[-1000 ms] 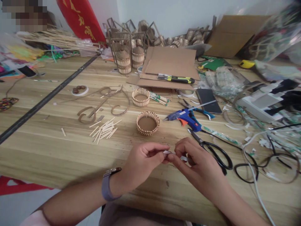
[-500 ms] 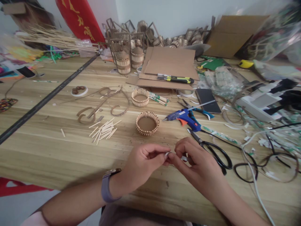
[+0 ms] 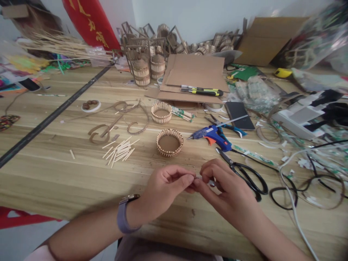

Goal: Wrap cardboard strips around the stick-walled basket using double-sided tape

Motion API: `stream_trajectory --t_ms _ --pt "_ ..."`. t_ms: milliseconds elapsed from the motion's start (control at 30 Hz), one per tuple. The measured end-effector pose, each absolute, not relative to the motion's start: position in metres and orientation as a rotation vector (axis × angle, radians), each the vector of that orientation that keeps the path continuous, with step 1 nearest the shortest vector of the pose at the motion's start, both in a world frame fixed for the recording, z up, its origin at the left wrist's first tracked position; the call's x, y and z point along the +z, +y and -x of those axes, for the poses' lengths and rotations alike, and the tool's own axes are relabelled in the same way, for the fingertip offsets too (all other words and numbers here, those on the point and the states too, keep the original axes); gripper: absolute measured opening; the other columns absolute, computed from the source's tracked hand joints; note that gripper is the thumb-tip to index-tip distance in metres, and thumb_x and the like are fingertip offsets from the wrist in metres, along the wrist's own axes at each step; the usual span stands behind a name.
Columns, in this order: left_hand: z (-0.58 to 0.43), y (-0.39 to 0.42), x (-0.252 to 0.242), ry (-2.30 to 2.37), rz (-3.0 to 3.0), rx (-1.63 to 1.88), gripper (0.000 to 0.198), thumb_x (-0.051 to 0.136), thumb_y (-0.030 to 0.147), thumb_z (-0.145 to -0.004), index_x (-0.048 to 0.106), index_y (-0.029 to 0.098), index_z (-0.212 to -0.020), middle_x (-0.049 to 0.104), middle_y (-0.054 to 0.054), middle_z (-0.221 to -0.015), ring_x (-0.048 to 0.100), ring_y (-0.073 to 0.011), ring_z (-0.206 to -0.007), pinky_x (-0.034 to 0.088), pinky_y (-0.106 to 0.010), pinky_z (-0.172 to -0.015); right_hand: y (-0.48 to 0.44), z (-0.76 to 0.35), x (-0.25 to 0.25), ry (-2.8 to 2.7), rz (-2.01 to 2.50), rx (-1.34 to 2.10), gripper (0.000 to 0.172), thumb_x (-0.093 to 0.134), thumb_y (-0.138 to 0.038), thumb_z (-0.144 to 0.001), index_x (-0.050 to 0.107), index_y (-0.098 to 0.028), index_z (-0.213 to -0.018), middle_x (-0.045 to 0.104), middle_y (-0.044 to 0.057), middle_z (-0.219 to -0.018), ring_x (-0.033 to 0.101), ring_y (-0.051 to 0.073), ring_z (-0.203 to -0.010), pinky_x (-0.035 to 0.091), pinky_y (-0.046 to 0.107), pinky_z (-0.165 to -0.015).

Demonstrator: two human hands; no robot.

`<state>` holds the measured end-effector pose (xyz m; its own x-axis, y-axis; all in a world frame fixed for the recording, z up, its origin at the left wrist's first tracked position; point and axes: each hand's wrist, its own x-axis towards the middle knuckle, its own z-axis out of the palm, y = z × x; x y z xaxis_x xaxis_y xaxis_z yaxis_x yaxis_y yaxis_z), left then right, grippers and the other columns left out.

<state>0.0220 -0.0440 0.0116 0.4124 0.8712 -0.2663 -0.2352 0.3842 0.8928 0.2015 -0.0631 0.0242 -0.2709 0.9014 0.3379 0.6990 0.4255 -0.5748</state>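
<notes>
My left hand [image 3: 165,188] and my right hand [image 3: 227,188] meet near the table's front edge, fingers pinched together. Between their fingertips is a small pale strip [image 3: 212,183], mostly hidden by the fingers. Just beyond them sits a round tray of short wooden sticks with a brown base [image 3: 170,143]. A similar stick ring [image 3: 161,113] stands behind it. Loose pale sticks [image 3: 121,150] lie in a pile to the left. To the right are a blue glue gun [image 3: 214,137] and black-handled scissors [image 3: 248,177], close to my right hand.
Cardboard sheets [image 3: 194,70] with utility knives [image 3: 202,90] on them lie at the back, beside stick baskets [image 3: 141,72]. A phone [image 3: 239,115], pliers [image 3: 233,128], cables and a white cord [image 3: 292,195] crowd the right. A black bar [image 3: 62,108] crosses the left side.
My fingertips have shifted slightly, and less of the pale strip shows between them. The view has moved a little; the things on the table stay in place.
</notes>
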Motion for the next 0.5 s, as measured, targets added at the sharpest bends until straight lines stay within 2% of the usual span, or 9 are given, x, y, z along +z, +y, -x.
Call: stream_trajectory --t_ms 167,367,500 --pt "-0.02 -0.04 0.011 0.844 -0.928 0.813 0.024 0.073 0.039 -0.082 0.07 0.015 -0.084 0.075 -0.004 -0.075 0.07 -0.0151 -0.071 0.058 -0.026 -0.069 -0.063 -0.206 0.026 -2.091 1.307 0.42 0.011 0.055 -0.017 -0.089 0.055 -0.023 -0.08 0.061 0.004 -0.084 0.057 0.013 -0.063 0.04 0.023 -0.046" --pt "-0.01 -0.036 0.013 0.937 -1.358 0.664 0.011 0.066 0.027 -0.085 0.071 0.017 -0.086 0.074 -0.002 -0.082 0.067 -0.0148 -0.078 0.051 -0.023 -0.071 -0.062 -0.209 0.03 -2.164 1.275 0.409 0.011 0.052 -0.014 -0.089 0.054 -0.022 -0.081 0.062 0.005 -0.089 0.061 0.013 -0.064 0.049 0.025 -0.055" --pt "-0.007 -0.034 0.016 0.95 -1.777 0.755 0.008 0.063 0.018 -0.086 0.071 0.018 -0.088 0.074 -0.002 -0.085 0.066 -0.0154 -0.082 0.049 -0.024 -0.075 -0.064 -0.209 0.031 -2.24 1.261 0.397 0.011 0.05 -0.014 -0.09 0.054 -0.022 -0.082 0.063 0.005 -0.089 0.065 0.014 -0.069 0.052 0.026 -0.058"
